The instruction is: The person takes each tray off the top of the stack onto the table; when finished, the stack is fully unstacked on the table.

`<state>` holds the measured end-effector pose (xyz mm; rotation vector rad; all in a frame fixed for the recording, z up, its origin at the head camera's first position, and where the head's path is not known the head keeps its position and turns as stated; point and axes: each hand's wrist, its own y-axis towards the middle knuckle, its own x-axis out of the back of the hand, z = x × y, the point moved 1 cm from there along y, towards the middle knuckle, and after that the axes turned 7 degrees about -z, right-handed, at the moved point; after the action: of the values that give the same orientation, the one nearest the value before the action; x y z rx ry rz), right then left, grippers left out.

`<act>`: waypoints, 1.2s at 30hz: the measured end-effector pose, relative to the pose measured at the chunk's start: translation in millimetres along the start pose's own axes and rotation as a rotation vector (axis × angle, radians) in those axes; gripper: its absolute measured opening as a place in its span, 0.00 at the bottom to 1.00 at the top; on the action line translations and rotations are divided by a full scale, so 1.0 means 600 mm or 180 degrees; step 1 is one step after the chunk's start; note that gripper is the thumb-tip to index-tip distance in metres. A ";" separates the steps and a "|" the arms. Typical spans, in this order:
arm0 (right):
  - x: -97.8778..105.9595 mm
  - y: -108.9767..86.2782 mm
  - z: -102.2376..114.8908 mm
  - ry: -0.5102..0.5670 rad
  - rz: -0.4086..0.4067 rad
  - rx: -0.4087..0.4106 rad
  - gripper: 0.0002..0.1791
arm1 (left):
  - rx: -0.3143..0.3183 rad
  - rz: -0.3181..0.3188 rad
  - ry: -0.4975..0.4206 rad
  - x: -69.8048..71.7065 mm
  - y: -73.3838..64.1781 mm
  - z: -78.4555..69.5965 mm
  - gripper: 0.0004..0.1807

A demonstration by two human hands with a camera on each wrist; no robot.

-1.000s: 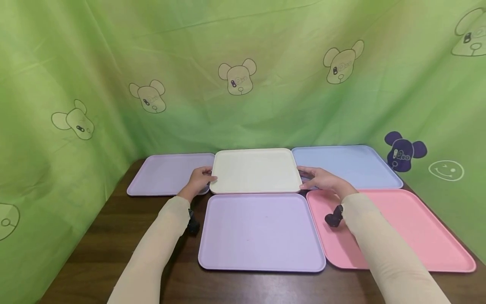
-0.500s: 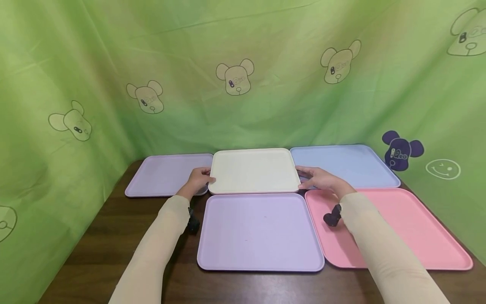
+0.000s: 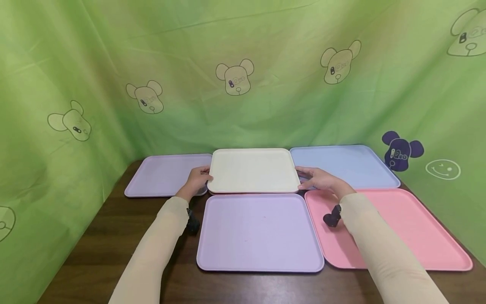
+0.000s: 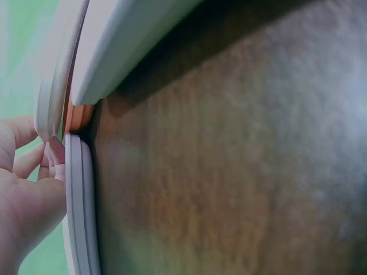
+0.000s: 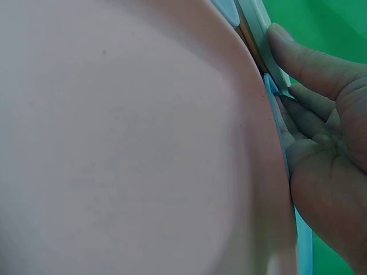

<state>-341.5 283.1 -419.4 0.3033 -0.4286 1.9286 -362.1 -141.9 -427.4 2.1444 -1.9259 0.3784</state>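
Observation:
A white tray [image 3: 253, 171] lies at the back middle in the head view, between both hands. My left hand [image 3: 197, 181] pinches its left edge, the thumb on the rim and the other fingers below. At the right edge, my right hand [image 3: 320, 179] grips the same tray, thumb on the rim. Under it an orange-looking tray edge [image 4: 78, 117] shows in the left wrist view. The left hand is over a purple tray [image 3: 167, 173], and the right hand is beside a blue tray [image 3: 341, 164]. How far the white tray is from what lies below is hard to tell.
A second purple tray [image 3: 260, 232] lies in front of the white one. To its right is a pink tray [image 3: 410, 228], with the right forearm above it. Brown wooden table [image 3: 102, 253] shows at left and front. A green curtain [image 3: 190, 114] hangs behind and at both sides.
The head view has shifted slightly. The white tray's left end has moved a little to the left, and both hands keep their hold on it.

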 end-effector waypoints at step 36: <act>-0.002 -0.005 0.012 -0.0237 0.0081 0.0127 0.48 | 0.0528 -0.0041 -0.0794 0.023 -0.005 -0.038 0.30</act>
<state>-338.3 280.2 -413.1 0.3983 -0.4453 1.9571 -358.3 -146.8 -401.4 2.4094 -2.0754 0.2888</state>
